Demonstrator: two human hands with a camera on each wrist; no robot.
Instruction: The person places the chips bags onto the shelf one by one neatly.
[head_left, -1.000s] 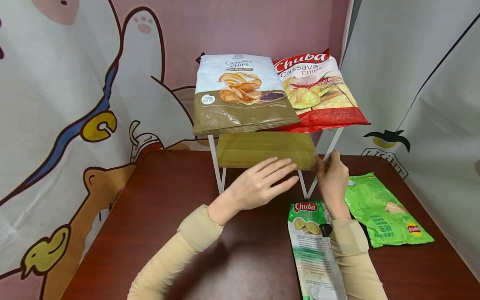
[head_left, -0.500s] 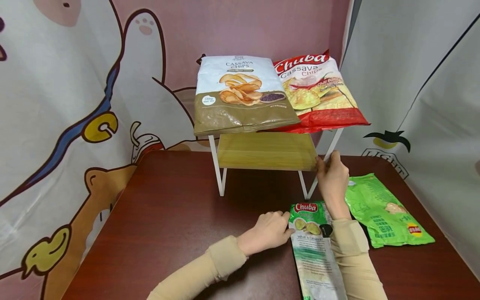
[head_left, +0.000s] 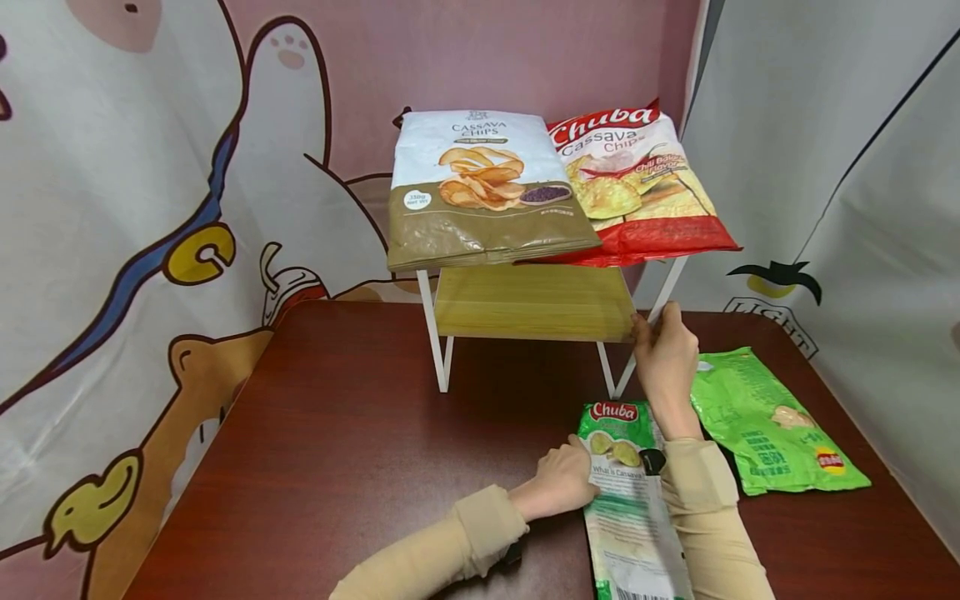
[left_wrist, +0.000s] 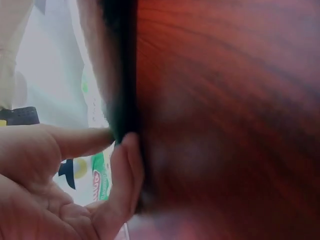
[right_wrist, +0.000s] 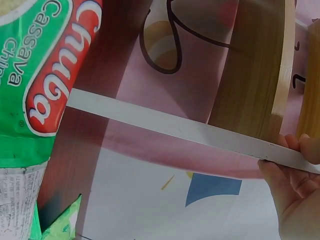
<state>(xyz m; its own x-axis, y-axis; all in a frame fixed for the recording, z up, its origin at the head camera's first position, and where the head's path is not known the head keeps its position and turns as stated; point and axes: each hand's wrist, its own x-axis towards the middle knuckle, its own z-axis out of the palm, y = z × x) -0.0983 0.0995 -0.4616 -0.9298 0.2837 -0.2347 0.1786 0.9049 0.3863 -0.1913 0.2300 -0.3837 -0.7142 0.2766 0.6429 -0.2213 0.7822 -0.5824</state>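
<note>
My left hand (head_left: 562,479) pinches the left edge of a green and white Chuba cassava chips bag (head_left: 633,525), which lies on the table below the rack's right leg. In the left wrist view the thumb and fingers (left_wrist: 125,172) meet at the bag's dark, blurred edge. My right hand (head_left: 667,362) grips a white leg (right_wrist: 175,125) of the two-tier rack, close to the lower wooden shelf (head_left: 534,304). On the top tier lie a white and brown cassava chips bag (head_left: 487,192) and a red Chuba bag (head_left: 637,183), partly overlapped.
A bright green chip bag (head_left: 780,425) lies on the table (head_left: 300,467) to the right of my right forearm. Printed cloth walls (head_left: 450,50) close in the back and both sides.
My left hand has come down from in front of the lower shelf to the green Chuba bag's left edge, then slid slightly lower along it. The right hand keeps its place.
</note>
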